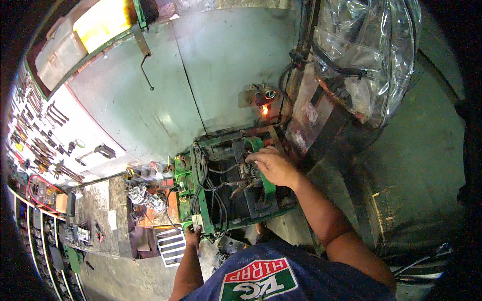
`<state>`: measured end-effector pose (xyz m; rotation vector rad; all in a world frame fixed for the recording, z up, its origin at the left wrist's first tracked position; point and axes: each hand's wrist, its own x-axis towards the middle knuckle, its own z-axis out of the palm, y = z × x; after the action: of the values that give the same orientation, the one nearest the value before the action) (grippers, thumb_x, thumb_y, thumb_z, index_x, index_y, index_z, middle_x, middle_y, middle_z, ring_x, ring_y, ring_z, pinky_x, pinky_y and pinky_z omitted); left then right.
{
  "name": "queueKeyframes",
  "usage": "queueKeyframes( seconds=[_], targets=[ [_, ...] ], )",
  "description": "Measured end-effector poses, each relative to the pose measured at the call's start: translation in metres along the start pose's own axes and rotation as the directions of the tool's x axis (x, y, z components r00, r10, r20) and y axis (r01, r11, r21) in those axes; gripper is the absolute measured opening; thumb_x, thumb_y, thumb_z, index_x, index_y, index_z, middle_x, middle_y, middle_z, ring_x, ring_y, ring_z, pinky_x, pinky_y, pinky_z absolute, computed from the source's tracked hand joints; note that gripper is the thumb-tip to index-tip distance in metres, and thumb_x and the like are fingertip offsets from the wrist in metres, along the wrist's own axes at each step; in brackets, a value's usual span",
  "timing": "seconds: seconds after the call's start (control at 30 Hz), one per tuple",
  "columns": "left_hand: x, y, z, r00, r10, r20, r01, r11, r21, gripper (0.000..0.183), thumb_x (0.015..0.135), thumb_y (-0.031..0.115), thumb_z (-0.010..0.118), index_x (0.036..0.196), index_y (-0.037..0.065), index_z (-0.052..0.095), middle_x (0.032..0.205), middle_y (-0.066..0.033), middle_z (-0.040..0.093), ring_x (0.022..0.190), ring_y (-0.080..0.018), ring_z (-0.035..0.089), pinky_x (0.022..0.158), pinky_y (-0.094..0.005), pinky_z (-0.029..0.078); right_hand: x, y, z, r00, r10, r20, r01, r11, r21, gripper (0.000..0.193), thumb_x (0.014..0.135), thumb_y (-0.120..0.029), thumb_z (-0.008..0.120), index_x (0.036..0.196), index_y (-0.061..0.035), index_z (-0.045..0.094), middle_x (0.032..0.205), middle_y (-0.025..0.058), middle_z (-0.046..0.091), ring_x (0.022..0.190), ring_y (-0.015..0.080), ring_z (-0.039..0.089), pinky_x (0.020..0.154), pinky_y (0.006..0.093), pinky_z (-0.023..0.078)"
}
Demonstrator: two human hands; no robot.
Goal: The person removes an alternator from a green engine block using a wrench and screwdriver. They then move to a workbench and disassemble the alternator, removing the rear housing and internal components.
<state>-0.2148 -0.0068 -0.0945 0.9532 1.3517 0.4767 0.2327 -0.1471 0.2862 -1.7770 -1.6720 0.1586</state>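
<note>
In front of me stands a green metal test stand (203, 205) with an open top, holding dark parts and looping black cables (202, 173). My right hand (273, 165) reaches over it beside a green upright bracket (268, 188). Its fingers are bent together at the bracket's upper end, and what they hold is hidden. Low at the stand's near left corner, my left hand (193, 235) is closed just under a small pale box (197, 220); its grip cannot be made out. Bare cable clamps (241, 186) lie across the middle of the stand.
Behind rises a grey-green panel with a gauge plate (256, 96) and a glowing orange lamp (265, 109). Silver alternator-like parts (148, 198) sit on the left bench. Hand tools hang on a white board (75, 120). Clear plastic sheeting (381, 60) hangs at upper right.
</note>
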Motion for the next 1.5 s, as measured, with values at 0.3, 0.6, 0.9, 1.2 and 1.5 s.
queueKeyframes(
  seconds=[0.3, 0.6, 0.9, 1.2, 1.5],
  targets=[
    [-0.012, 0.019, 0.002, 0.997, 0.067, 0.031, -0.067, 0.998, 0.018, 0.058, 0.099, 0.022, 0.083, 0.143, -0.002, 0.056, 0.116, -0.0144, 0.074, 0.086, -0.0241, 0.07, 0.071, -0.039, 0.057, 0.003, -0.005, -0.006, 0.997, -0.068, -0.02, 0.068, 0.997, -0.031, 0.028, 0.096, -0.004, 0.062, 0.12, -0.0078, 0.076, 0.109, 0.016, 0.075, 0.108, 0.0384, 0.069, 0.103, 0.0493, 0.053],
    [-0.019, 0.021, 0.004, 0.997, 0.073, 0.015, -0.073, 0.997, -0.026, 0.05, 0.098, 0.022, 0.084, 0.137, -0.004, 0.064, 0.102, -0.0104, 0.076, 0.069, -0.0185, 0.065, 0.058, -0.0338, 0.05, 0.004, -0.005, -0.005, 1.0, 0.004, 0.006, -0.004, 1.0, 0.011, 0.03, 0.094, -0.003, 0.064, 0.121, -0.0115, 0.076, 0.109, 0.014, 0.073, 0.115, 0.0384, 0.066, 0.106, 0.0488, 0.048],
    [-0.015, 0.015, 0.0, 0.998, 0.065, 0.026, -0.064, 0.997, -0.037, 0.051, 0.098, 0.021, 0.085, 0.137, -0.001, 0.062, 0.107, -0.0117, 0.076, 0.073, -0.0204, 0.068, 0.061, -0.0353, 0.054, 0.003, -0.003, -0.005, 1.0, -0.017, 0.02, 0.018, 0.999, -0.039, 0.028, 0.096, -0.005, 0.064, 0.12, -0.012, 0.076, 0.112, 0.0136, 0.074, 0.115, 0.0375, 0.066, 0.105, 0.0492, 0.049],
    [-0.003, 0.019, -0.007, 0.984, -0.046, 0.17, 0.052, 0.998, -0.028, 0.087, 0.101, 0.028, 0.081, 0.17, 0.013, 0.029, 0.134, -0.0195, 0.07, 0.095, -0.0296, 0.074, 0.07, -0.0413, 0.059, 0.002, 0.004, 0.001, 0.997, -0.07, -0.035, 0.069, 0.997, -0.024, 0.028, 0.098, -0.006, 0.063, 0.122, -0.01, 0.077, 0.113, 0.0162, 0.076, 0.11, 0.0402, 0.069, 0.101, 0.051, 0.053],
    [0.011, 0.009, -0.009, 0.987, -0.037, 0.157, 0.039, 0.999, -0.007, 0.08, 0.103, 0.023, 0.077, 0.169, 0.016, 0.033, 0.139, -0.0167, 0.068, 0.099, -0.0283, 0.074, 0.072, -0.041, 0.061, 0.0, 0.006, 0.003, 1.0, -0.01, -0.029, 0.011, 1.0, 0.023, 0.026, 0.101, -0.008, 0.063, 0.123, -0.0111, 0.076, 0.119, 0.0167, 0.076, 0.116, 0.0402, 0.067, 0.108, 0.0497, 0.049]
  ],
)
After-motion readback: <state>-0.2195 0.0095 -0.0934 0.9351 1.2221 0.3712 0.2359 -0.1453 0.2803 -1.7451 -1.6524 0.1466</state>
